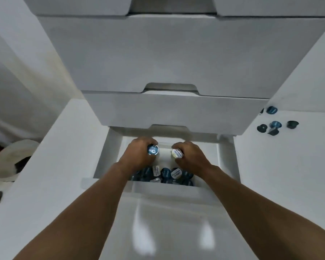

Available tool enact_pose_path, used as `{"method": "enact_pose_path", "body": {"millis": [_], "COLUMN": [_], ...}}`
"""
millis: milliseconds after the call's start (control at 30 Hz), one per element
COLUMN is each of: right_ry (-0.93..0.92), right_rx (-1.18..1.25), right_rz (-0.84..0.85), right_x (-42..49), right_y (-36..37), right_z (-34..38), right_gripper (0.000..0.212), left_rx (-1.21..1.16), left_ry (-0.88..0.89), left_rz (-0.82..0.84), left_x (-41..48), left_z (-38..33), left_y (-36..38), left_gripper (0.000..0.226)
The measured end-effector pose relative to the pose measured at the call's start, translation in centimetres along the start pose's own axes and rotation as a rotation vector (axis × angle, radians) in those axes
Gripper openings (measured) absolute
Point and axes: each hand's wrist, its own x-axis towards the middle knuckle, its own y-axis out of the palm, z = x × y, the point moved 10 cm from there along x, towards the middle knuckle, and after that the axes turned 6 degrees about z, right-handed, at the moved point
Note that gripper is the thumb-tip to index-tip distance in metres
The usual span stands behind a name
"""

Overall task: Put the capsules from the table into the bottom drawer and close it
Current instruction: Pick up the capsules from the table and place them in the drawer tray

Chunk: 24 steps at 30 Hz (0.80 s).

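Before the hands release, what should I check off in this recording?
1. The bottom drawer is open: ok.
2. The left hand grips a blue-lidded capsule: ok.
3. The right hand grips a white-lidded capsule: ok.
4. Both are held above the drawer's inside: ok.
5. Bare floor behind the pile in the drawer: ok.
6. The table is cleared: not ok, loose capsules lie on it.

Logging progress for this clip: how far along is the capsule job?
Done: a pile of dark blue capsules lies in the open white bottom drawer. In hand: the left hand grips a blue-lidded capsule, the right hand a cream-lidded capsule, both over the drawer. Left: several dark capsules on the white table; drawer not yet closed.
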Motion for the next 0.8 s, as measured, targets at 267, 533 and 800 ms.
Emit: {"method": "enact_pose_path", "body": {"millis": [267,533,800], "right_ry": [0.187,0.202,0.215], "right_rx": [-0.08,-0.092,0.005], "right_rz": [0.1,0.116,0.12], "right_x": [2.6,3.7,3.7], "right_y": [3.7,4.5,4.8], "right_z": [-1.7,-2.3,-2.3], "right_gripper": [0.047,0.043,0.037], "left_rx": [0.172,0.066,0.007], "left_ry": [0.11,0.139,0.135], "left_rz": [0.306,0.402,0.408], "left_x": [4.1,5.6,5.9], "left_z": [2.1,3.9,4.5], "left_y": [5.8,7.7,7.9], "left_gripper": [0.046,0.045,0.038]}}
